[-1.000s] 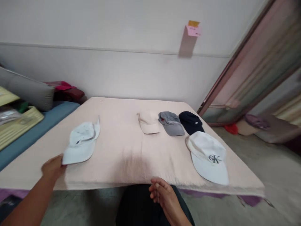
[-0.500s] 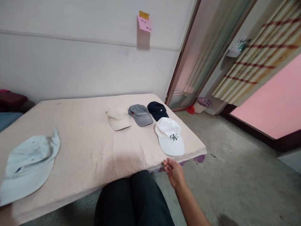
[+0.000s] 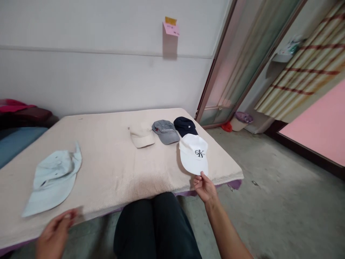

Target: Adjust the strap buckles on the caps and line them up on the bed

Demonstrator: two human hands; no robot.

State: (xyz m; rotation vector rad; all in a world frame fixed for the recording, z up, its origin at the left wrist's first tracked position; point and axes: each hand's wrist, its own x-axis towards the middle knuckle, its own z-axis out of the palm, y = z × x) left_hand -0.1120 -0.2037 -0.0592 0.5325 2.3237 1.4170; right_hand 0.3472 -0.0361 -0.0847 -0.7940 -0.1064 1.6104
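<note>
My right hand (image 3: 205,187) pinches the brim of a white baseball cap (image 3: 192,153) with dark "CK"-like letters, at the right front of the covered bed. My left hand (image 3: 58,230), blurred by motion, is at the front edge, just below a pale blue cap (image 3: 55,180); whether its fingers hold anything I cannot make out. Behind the white cap lie a navy cap (image 3: 185,126) and a grey cap (image 3: 165,132). A cream cap (image 3: 142,137) is left of the grey one.
The caps rest on a beige bedcover (image 3: 107,165). Dark red and blue folded items (image 3: 24,126) are at the far left. A pink note (image 3: 171,29) hangs on the wall. A waste bin (image 3: 241,121) stands on the floor at right.
My right hand has reached up and taken the white cap's brim, and the cap now tilts. My left hand has come into view at the lower left. The view has shifted left.
</note>
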